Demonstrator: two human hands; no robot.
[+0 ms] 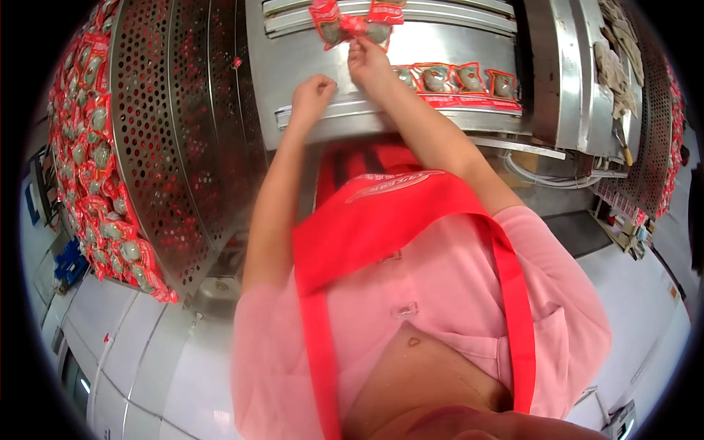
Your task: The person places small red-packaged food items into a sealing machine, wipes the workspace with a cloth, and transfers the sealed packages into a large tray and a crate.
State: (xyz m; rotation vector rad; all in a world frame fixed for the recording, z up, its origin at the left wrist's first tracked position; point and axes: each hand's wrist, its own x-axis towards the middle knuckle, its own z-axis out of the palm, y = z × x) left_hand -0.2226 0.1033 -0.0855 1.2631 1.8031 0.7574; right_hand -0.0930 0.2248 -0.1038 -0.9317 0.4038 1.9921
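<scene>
My left hand [314, 94] is over the left part of a steel work surface [275, 63], its fingers curled together and nothing seen in them. To its right, my right hand [367, 60] pinches the red end of a clear-and-red plastic packet [377, 33] that holds a rounded, grey-green item. Another such packet [330, 28] lies against it on the left, and a further red one [386, 11] is just behind. Nearer my right forearm, several similar packets [437, 78] stand in a row along the metal rail, their red ends towards me.
A perforated steel chute [151, 126] rises at the left, beside a large heap of the same packets [91, 137]. Metal rails [451, 16] cross the far side. At the right are steel housing, grey cloths [613, 74], a brush-like tool [623, 143] and another perforated panel [657, 126].
</scene>
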